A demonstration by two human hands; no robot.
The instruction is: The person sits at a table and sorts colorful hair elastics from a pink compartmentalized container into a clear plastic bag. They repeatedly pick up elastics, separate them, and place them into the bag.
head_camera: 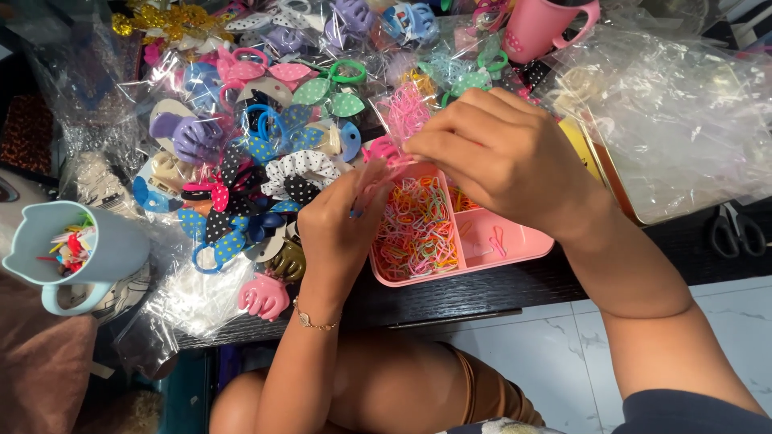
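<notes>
We pinch a small pink elastic (pixel 392 161) between both hands: left hand (pixel 342 225) below, right hand (pixel 498 153) above, over the pink tray's (pixel 515 247) far-left corner.

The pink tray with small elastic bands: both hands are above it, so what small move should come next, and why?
Probably lower the pinched bands into the pink tray. The left hand and right hand meet just above its full compartment of small elastic bands, fingertips pinching something thin and pink; what exactly is too small to tell. The compartment lies directly beneath, so a short drop seems enough.
</notes>
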